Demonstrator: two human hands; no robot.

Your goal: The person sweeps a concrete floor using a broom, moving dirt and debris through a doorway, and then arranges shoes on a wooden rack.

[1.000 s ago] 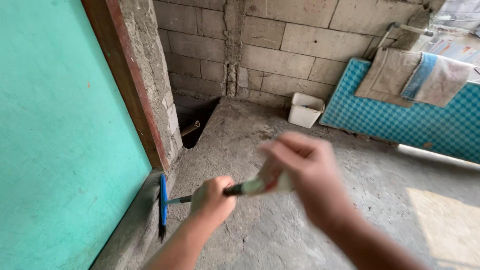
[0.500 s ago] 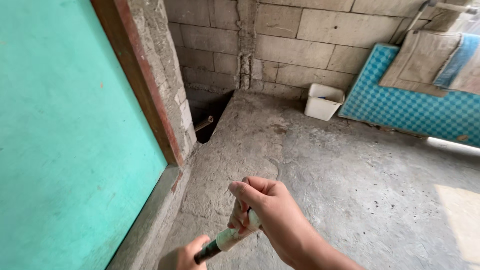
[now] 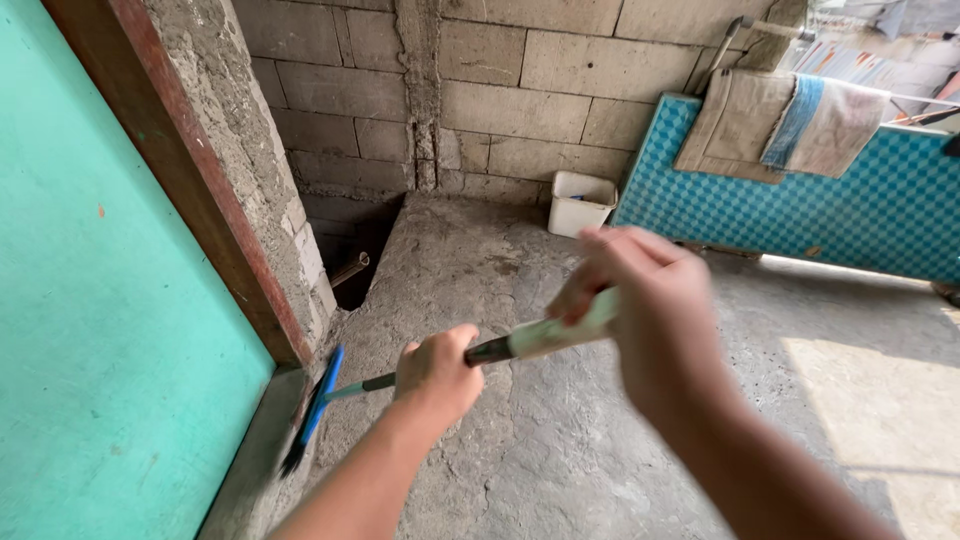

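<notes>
The right hand (image 3: 660, 320) and the left hand (image 3: 437, 375) are both wrapped tight around the broom handle (image 3: 540, 338). A moment ago the blue broom head (image 3: 315, 405) was out of sight, and now it is back on the floor (image 3: 600, 440) by the green door (image 3: 110, 330), so the sweeping goes on. Far off by the block wall (image 3: 520, 100) sits a white bin (image 3: 581, 203); I cannot tell what is inside.

The broom (image 3: 400, 375) that both hands grip has a blue plastic head with dark bristles and a smooth handle, pale green and glossy near the right hand (image 3: 655, 320). Under the left hand (image 3: 440, 375) the concrete floor (image 3: 560, 440) looks rough, matt and cracked. Beyond the hands, the block wall (image 3: 520, 90) is coarse grey masonry.
</notes>
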